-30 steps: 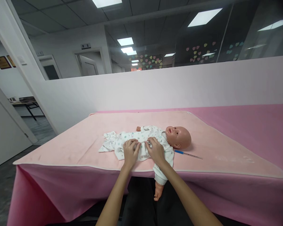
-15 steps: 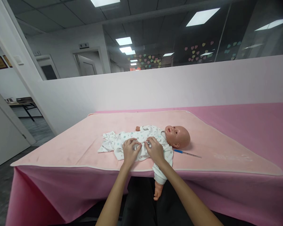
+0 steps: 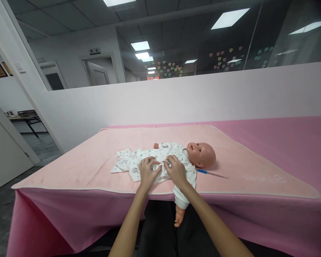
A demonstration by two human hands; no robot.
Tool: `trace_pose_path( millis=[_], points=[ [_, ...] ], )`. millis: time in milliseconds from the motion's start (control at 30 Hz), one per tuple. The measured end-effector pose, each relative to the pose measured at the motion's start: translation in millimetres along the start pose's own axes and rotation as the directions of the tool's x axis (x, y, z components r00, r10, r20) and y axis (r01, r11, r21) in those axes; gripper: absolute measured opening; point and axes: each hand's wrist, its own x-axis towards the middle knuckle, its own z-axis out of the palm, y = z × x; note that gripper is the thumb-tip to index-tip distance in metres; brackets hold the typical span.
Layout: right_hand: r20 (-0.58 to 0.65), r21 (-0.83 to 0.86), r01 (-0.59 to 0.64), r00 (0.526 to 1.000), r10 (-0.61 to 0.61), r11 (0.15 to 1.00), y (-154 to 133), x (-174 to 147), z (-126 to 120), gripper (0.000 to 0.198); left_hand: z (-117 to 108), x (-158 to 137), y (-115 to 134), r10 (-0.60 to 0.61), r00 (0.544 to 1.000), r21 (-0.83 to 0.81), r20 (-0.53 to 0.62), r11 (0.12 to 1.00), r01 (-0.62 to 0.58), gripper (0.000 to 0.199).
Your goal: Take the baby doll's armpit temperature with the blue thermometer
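You are sitting in front of a baby doll with a smooth, bald, brown plastic head (image 3: 202, 155), and it is lying on its back on a pale pink, soft cloth blanket with a white edge (image 3: 80, 160). The doll is wearing a white cloth garment with small coloured prints (image 3: 143, 154). Its head is pointing to your right, and the trouser part of the garment is stretching to your left. Your left hand (image 3: 148, 172) is closing its thumb and first finger on the garment front. Your right hand (image 3: 176, 171) is pinching the same cloth just beside, nearer to the head, and the two hands are staying apart. The doll's near arm (image 3: 181, 201) is hanging over the table edge, before your black trousers (image 3: 160, 228). A slim stick with a blue end (image 3: 213, 174) is lying near the head. Under the blanket, a darker pink cloth cover (image 3: 289, 142) is hanging down in front.
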Motion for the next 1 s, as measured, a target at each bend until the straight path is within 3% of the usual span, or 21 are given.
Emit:
trace_pose_path(
  millis=[233,533,1000],
  points=[
    [-0.006,0.000,-0.004,1.000,0.004,1.000,0.8,0.0,1.0,0.018,-2.9,-0.7,3.5,0.026,0.999,0.015,0.047,1.000,-0.026,0.012],
    [-0.001,0.005,-0.008,1.000,0.008,1.000,1.3,-0.1,1.0,0.018,-6.3,-0.9,4.1,0.000,1.000,-0.081,0.015,0.997,0.001,0.011],
    [-0.010,-0.014,0.004,1.000,-0.004,1.000,1.7,0.1,1.7,0.019,-7.5,-0.8,3.1,0.013,1.000,-0.094,0.014,0.996,-0.012,0.010]
  ],
)
